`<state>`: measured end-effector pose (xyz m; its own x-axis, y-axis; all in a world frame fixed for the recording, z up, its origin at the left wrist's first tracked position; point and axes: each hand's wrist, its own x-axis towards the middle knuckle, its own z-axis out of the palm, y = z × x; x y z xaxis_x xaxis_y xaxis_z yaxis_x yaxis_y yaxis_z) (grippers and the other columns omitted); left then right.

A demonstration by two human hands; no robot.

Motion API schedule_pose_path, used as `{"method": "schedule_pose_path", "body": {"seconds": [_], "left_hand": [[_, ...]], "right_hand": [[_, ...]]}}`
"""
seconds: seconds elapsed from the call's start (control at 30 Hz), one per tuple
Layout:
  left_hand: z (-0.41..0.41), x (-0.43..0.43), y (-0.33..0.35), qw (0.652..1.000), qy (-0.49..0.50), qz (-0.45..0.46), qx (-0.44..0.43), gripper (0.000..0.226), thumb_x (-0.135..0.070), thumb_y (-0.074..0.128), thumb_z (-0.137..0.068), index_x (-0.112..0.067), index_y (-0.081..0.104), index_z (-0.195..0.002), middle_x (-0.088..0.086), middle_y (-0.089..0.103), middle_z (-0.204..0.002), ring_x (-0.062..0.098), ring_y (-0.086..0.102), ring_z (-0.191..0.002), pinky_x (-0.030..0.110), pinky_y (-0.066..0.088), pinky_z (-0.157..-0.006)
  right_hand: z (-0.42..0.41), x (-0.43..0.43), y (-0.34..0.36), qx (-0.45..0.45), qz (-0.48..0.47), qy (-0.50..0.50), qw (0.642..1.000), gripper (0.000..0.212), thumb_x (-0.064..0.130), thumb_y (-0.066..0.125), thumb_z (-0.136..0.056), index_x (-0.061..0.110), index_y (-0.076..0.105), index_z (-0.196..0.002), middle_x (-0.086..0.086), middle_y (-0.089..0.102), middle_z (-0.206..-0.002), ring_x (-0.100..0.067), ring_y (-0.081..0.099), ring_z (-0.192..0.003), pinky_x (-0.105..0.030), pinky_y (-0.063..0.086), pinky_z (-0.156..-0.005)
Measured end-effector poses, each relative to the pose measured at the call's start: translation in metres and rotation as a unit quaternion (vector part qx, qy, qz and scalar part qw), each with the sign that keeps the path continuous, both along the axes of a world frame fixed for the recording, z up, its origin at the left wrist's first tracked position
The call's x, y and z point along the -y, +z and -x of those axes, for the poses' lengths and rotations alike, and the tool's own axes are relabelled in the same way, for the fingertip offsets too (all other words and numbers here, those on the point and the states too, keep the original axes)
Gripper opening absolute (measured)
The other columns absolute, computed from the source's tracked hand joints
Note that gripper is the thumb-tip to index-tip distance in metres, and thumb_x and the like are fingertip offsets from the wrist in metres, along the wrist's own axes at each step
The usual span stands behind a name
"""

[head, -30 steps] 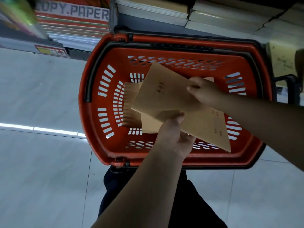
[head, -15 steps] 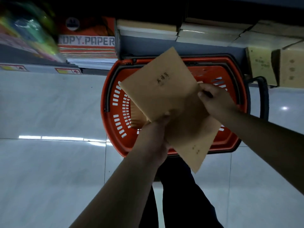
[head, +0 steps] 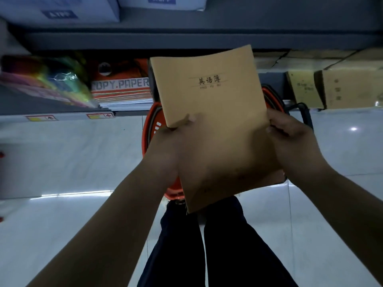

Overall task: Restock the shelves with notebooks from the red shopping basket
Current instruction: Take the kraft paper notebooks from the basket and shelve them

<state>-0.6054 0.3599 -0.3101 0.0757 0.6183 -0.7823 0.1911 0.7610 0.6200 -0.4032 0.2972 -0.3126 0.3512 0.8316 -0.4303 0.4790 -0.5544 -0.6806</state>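
- Shelves (head: 186, 38) run across the top, holding copy-paper reams.
- The red shopping basket (head: 148, 129) sits on the floor, mostly hidden behind the notebooks.
- Brown notebooks (head: 209, 96) are raised between both hands, above the basket.
- The left hand (head: 167, 146) pinches their lower-left corner, thumb on the cover.
- The right hand (head: 290, 139) grips their right edge.

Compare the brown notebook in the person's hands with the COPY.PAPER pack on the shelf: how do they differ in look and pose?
The brown notebook is plain tan with small dark printed characters; the COPY.PAPER pack is red-orange with large lettering on a white band. The notebook is held up over the red basket, gripped by the left hand and the right hand; the pack rests on the shelf, untouched. Both are paper goods.
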Motion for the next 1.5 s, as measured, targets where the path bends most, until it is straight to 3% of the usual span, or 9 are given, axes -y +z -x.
{"method": "schedule_pose_path", "body": {"seconds": [0.1, 0.3, 0.47, 0.57, 0.73, 0.97, 1.23, 1.33, 1.5], "left_hand": [[0.006, -0.002, 0.014, 0.999, 0.016, -0.029, 0.013, 0.02, -0.045, 0.057, -0.095, -0.027, 0.056, -0.087, -0.008, 0.063, -0.091, 0.022, 0.063, -0.095, 0.041, 0.051, -0.09], [0.014, -0.001, 0.057, 0.987, 0.052, -0.151, 0.036, 0.023, -0.025, 0.061, -0.096, -0.018, 0.057, -0.117, -0.008, 0.067, -0.097, 0.008, 0.065, -0.086, 0.028, 0.054, -0.074], [0.015, -0.007, 0.099, 0.965, 0.066, -0.246, 0.063, 0.037, -0.009, 0.055, -0.083, -0.004, 0.044, -0.118, 0.006, 0.058, -0.099, 0.002, 0.058, -0.076, 0.017, 0.047, -0.065], [0.016, -0.009, 0.122, 0.957, 0.076, -0.272, 0.069, 0.035, 0.005, 0.047, -0.094, -0.015, 0.035, -0.119, -0.005, 0.055, -0.096, -0.01, 0.057, -0.07, 0.017, 0.047, -0.063], [0.018, -0.007, 0.161, 0.953, 0.049, -0.286, 0.081, 0.035, 0.002, 0.043, -0.097, -0.026, 0.037, -0.118, -0.006, 0.059, -0.091, 0.0, 0.058, -0.074, 0.023, 0.047, -0.064], [0.028, -0.003, 0.214, 0.958, 0.043, -0.257, 0.123, 0.049, 0.002, 0.043, -0.095, -0.03, 0.048, -0.131, 0.003, 0.065, -0.095, 0.011, 0.061, -0.077, 0.026, 0.048, -0.061], [0.031, 0.002, 0.27, 0.942, -0.042, -0.284, 0.173, 0.072, 0.007, 0.043, -0.093, -0.034, 0.03, -0.15, -0.008, 0.072, -0.113, 0.015, 0.069, -0.093, 0.038, 0.054, -0.078], [0.03, 0.001, 0.287, 0.938, -0.046, -0.281, 0.196, 0.078, 0.007, 0.048, -0.089, -0.032, 0.026, -0.153, -0.007, 0.069, -0.121, 0.014, 0.069, -0.098, 0.037, 0.055, -0.08], [0.023, 0.002, 0.314, 0.923, -0.069, -0.316, 0.209, 0.067, 0.01, 0.044, -0.091, -0.041, 0.041, -0.136, -0.019, 0.07, -0.108, 0.01, 0.068, -0.096, 0.03, 0.055, -0.076]], "right_hand": [[0.006, 0.006, 0.025, -0.019, -0.014, -0.03, 0.999, 0.048, -0.001, 0.042, -0.098, 0.04, 0.053, -0.12, 0.037, 0.048, -0.101, 0.02, 0.045, -0.089, 0.01, 0.03, -0.074], [0.017, 0.014, 0.08, -0.045, -0.059, -0.09, 0.993, 0.053, 0.002, 0.048, -0.097, 0.053, 0.054, -0.106, 0.04, 0.055, -0.102, 0.028, 0.047, -0.094, 0.003, 0.037, -0.084], [0.024, 0.015, 0.12, -0.049, -0.098, -0.115, 0.987, 0.044, 0.001, 0.048, -0.096, 0.028, 0.06, -0.13, 0.019, 0.061, -0.119, 0.019, 0.051, -0.104, -0.002, 0.04, -0.088], [0.026, 0.018, 0.142, -0.048, -0.112, -0.133, 0.984, 0.04, 0.004, 0.048, -0.098, 0.024, 0.061, -0.13, 0.017, 0.062, -0.12, 0.023, 0.05, -0.099, 0.004, 0.039, -0.081], [0.031, 0.023, 0.176, -0.074, -0.14, -0.164, 0.974, 0.04, 0.0, 0.047, -0.097, 0.021, 0.062, -0.127, 0.026, 0.061, -0.106, 0.025, 0.053, -0.089, 0.004, 0.04, -0.077], [0.036, 0.025, 0.219, -0.117, -0.168, -0.203, 0.958, 0.04, -0.003, 0.047, -0.097, 0.02, 0.065, -0.123, 0.016, 0.069, -0.111, 0.009, 0.061, -0.103, -0.007, 0.046, -0.086], [0.034, 0.023, 0.275, -0.13, -0.2, -0.251, 0.938, 0.039, -0.001, 0.05, -0.097, 0.035, 0.065, -0.105, 0.03, 0.068, -0.086, 0.017, 0.061, -0.085, -0.002, 0.046, -0.072], [0.033, 0.026, 0.294, -0.136, -0.214, -0.241, 0.937, 0.039, -0.002, 0.047, -0.097, 0.031, 0.066, -0.107, 0.025, 0.07, -0.091, 0.011, 0.064, -0.088, -0.005, 0.048, -0.072], [0.031, 0.028, 0.323, -0.148, -0.231, -0.265, 0.924, 0.038, -0.002, 0.045, -0.098, 0.025, 0.068, -0.112, 0.018, 0.071, -0.099, 0.005, 0.066, -0.092, -0.012, 0.05, -0.08]]}}
